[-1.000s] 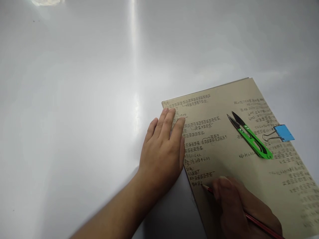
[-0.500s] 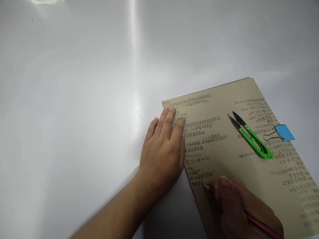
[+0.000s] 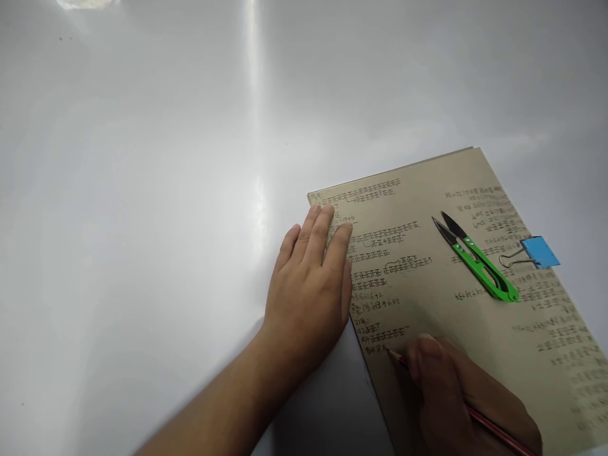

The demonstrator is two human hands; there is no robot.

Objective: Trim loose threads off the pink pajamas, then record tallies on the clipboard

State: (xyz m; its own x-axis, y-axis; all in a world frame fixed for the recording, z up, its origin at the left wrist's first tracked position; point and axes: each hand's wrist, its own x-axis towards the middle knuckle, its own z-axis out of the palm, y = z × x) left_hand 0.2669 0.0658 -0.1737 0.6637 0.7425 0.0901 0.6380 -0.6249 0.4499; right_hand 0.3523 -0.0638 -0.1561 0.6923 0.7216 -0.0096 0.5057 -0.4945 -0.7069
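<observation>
My left hand lies flat with its fingers stretched out over the left edge of a tan cardboard sheet. Handwritten characters and tally marks cover much of that sheet. Low on the card, my right hand is closed round a dark red pencil. The pencil's sharpened tip meets the card at the end of the lowest written line on the left side. Green thread snips with dark blades rest on the card, above my right hand. A blue binder clip grips the card's right edge.
The card lies on a glossy white table. A bright strip of reflected light runs down the table's middle. Another sheet's edge shows under the card at its top. Faint upside-down writing fills the card's right side.
A stroke or so has been added to the last character at the pencil tip. The left hand stays in place; the whole view has shifted very slightly.
</observation>
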